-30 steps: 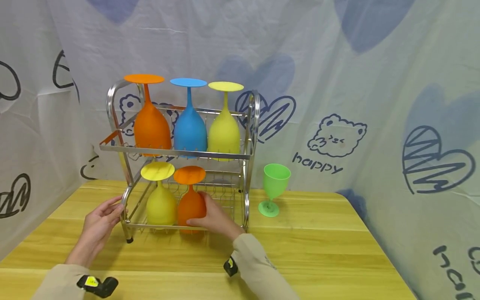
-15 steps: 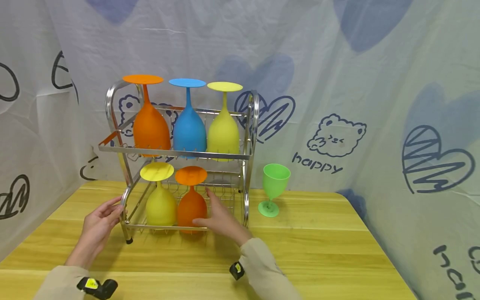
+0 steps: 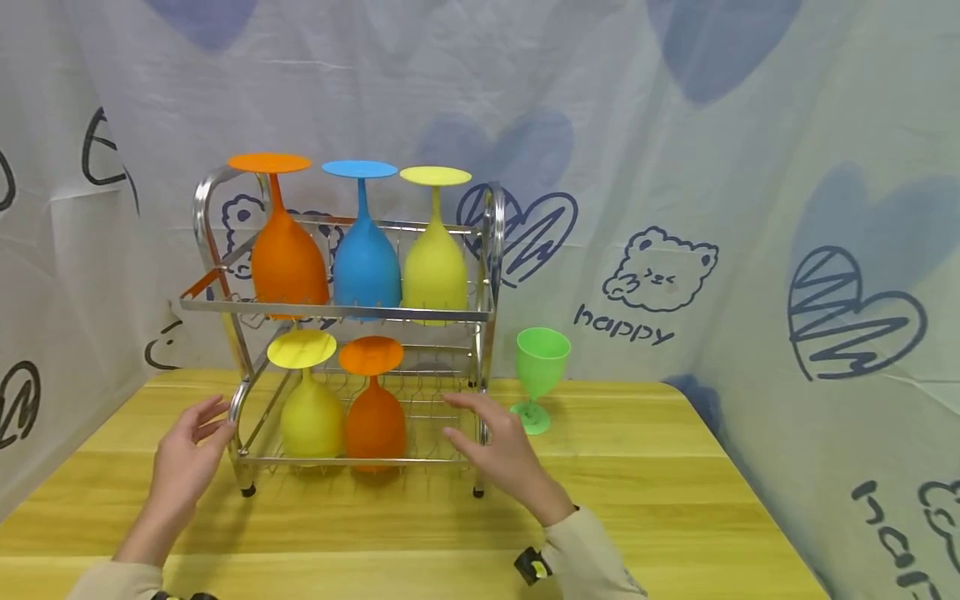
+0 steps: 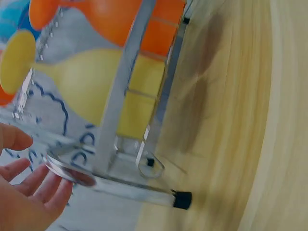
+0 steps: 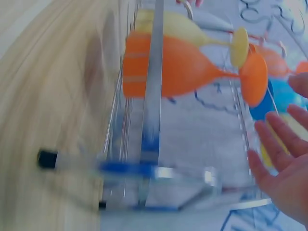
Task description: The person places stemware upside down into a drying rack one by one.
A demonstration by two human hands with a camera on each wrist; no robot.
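Observation:
In the head view an orange goblet [image 3: 375,427] stands upside down on the lower tier of a two-tier metal rack [image 3: 337,312], beside an upside-down yellow goblet [image 3: 312,423]. My right hand [image 3: 513,457] is apart from the orange goblet, at the rack's right leg, its thumb and fingers spread with nothing between them. At the left leg is my left hand [image 3: 183,462], fingers loosely bent. In the left wrist view its fingertips [image 4: 61,190] lie against or very near the curved tube; I cannot tell whether they touch.
Along the upper tier, orange [image 3: 288,267], blue [image 3: 367,268] and yellow [image 3: 435,271] goblets stand upside down. A green goblet [image 3: 542,360] stands upright on the wooden table [image 3: 637,483], right of the rack. A printed cloth [image 3: 540,100] hangs behind.
My right hand has let go of the lower orange goblet and moved right to the rack's right leg. My left hand has shifted slightly at the left leg; the view has turned slightly right.

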